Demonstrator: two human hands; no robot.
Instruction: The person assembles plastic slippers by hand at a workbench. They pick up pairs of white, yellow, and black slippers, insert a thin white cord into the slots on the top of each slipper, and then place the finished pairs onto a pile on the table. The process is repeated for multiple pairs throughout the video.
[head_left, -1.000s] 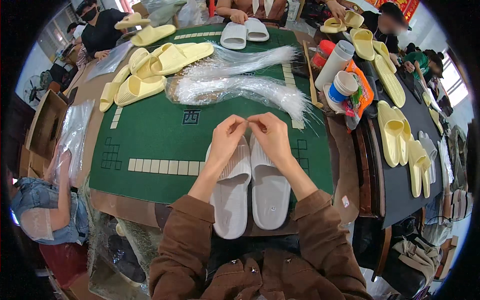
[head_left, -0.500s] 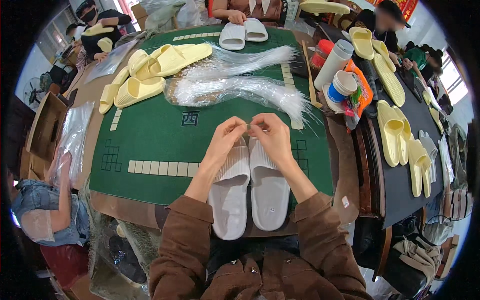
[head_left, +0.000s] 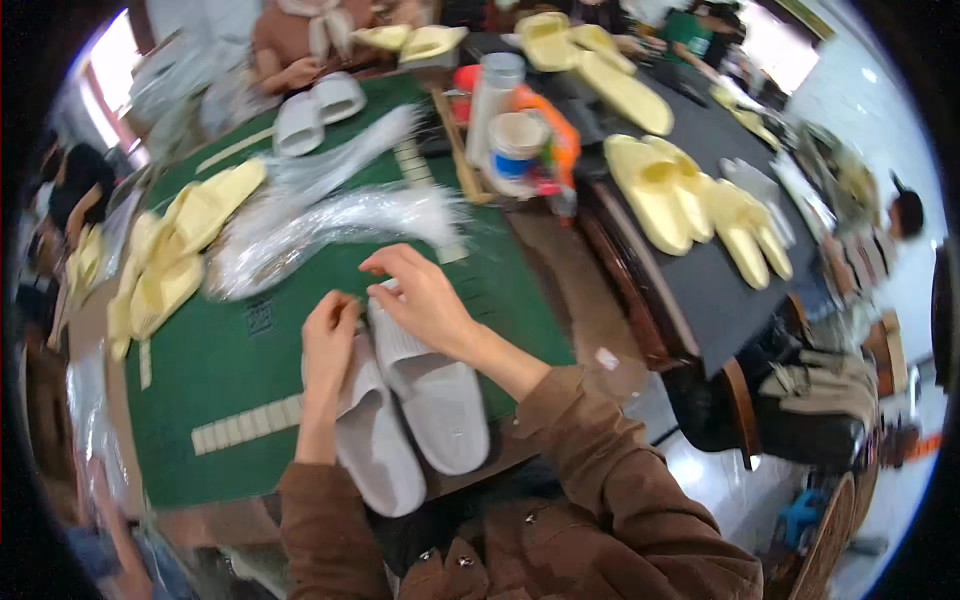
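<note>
A pair of pale grey slide slippers, the left slipper (head_left: 378, 455) and the right slipper (head_left: 445, 415), lies side by side at the table's near edge, toes pointing away from me. My left hand (head_left: 330, 335) is beside the left slipper's strap, its fingers curled together and blurred; anything in them is too small to make out. Over the right slipper's toe, my right hand (head_left: 425, 300) has its thumb and fingers apart, and I see nothing held in it. Beyond my hands lie a near bundle (head_left: 330, 230) and a far bundle (head_left: 345, 155) of clear plastic strands.
Yellow slippers (head_left: 170, 285) are piled left on the green table mat (head_left: 260, 375). More yellow slippers (head_left: 655, 200) lie on the dark side table (head_left: 700, 320). A white tub (head_left: 517, 140) stands by a grey cylinder (head_left: 492, 95). A person (head_left: 310, 45) sits opposite near another grey pair.
My hands, which met in a pinch above the slipper toes, have drawn apart. The whole view has swung to the right and tilted, showing more of the side table.
</note>
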